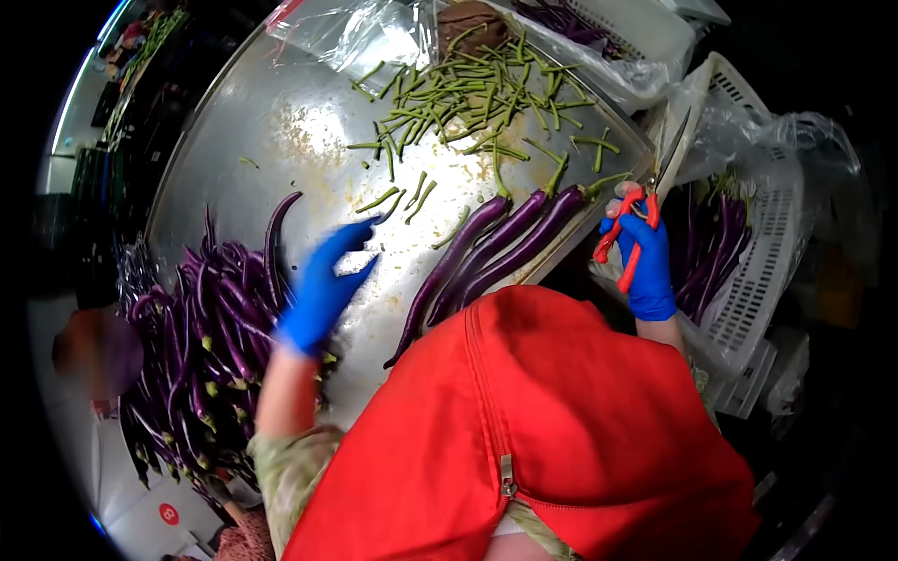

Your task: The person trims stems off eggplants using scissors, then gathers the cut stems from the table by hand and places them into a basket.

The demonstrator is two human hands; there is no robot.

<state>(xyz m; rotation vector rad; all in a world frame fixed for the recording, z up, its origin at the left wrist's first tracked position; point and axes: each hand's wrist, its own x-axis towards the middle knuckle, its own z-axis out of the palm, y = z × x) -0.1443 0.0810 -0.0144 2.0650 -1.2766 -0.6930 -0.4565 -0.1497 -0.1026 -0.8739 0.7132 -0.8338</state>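
Observation:
My left hand (332, 280), in a blue glove, is over the metal table with its fingers apart and nothing in them. Close beside it on the left lies a large heap of long purple eggplants (224, 327). Three more long eggplants (505, 243) lie side by side in front of me, their green stems pointing away. My right hand (645, 252), also gloved in blue with bare fingertips showing, grips red-handled scissors (632, 238). The blades point up and away, slightly apart. Cut green stems (477, 98) are scattered across the far part of the table.
A white basket (772, 243) lined with plastic holds eggplants at the right. Another lined basket (645, 37) stands at the far right. Clear plastic (374, 37) and a brown lump (470, 28) sit at the table's far edge. The metal table (224, 140) has a raised rim.

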